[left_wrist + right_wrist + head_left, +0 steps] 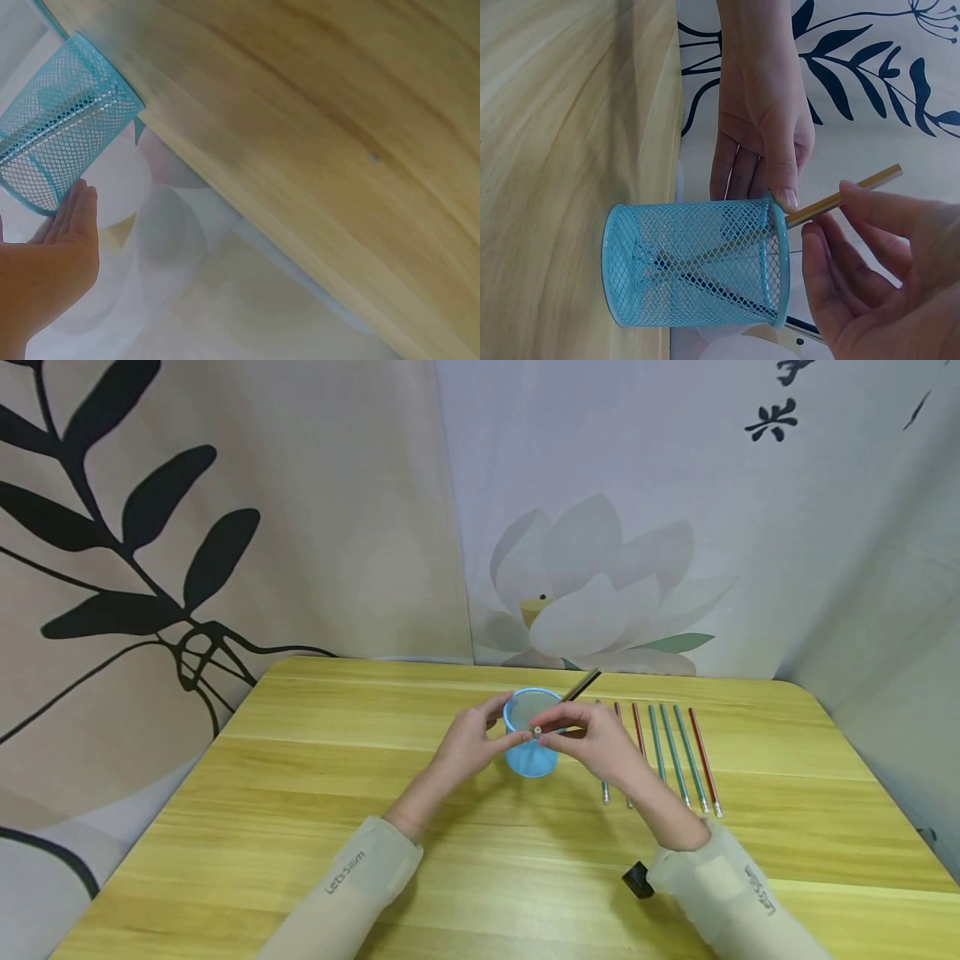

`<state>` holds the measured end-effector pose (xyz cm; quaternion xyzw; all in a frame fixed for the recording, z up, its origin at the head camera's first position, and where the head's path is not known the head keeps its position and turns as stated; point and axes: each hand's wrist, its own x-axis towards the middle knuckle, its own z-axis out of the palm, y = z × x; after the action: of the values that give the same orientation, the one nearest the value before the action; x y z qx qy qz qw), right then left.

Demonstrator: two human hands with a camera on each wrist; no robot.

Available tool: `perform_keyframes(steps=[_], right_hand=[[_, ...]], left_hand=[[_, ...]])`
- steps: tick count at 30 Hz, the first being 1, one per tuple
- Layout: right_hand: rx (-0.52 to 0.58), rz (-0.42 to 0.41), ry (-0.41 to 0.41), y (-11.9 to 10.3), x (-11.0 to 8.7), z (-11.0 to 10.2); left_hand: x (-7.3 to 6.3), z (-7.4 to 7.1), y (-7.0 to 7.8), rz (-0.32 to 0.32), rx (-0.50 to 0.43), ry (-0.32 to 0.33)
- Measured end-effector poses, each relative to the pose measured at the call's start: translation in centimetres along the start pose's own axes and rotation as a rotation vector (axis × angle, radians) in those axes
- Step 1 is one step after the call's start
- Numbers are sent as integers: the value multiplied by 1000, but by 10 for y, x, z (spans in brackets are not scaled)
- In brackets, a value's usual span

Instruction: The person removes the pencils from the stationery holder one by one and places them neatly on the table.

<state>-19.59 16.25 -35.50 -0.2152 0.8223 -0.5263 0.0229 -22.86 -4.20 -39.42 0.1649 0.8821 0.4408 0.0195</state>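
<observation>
A light blue mesh pencil cup (532,763) stands upright on the wooden table. My left hand (467,743) holds it at the rim, with the thumb at the near edge and the fingers along its side in the right wrist view. My right hand (600,745) pinches a gold-coloured pencil (816,209) between thumb and fingertips, over the cup's mouth. Through the mesh, the pencil's lower part shows slanting down inside. Another dark pencil (582,685) leans in the cup, its upper end sticking out past the far right rim.
Right of the cup, several red and green pencils (703,760) lie side by side, eraser ends toward me; my right hand and forearm cover some. A small black block (638,880) sits by my right sleeve. Printed curtains hang behind the table (300,743).
</observation>
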Motion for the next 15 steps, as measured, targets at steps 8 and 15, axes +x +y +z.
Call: perform_keyframes(steps=[8,15], right_hand=[[-11,11,19,-1,0,2],[-12,8,66,-2,-1,0]], left_hand=[[1,-1,0,8,2,1],[0,0,0,2,-4,1]])
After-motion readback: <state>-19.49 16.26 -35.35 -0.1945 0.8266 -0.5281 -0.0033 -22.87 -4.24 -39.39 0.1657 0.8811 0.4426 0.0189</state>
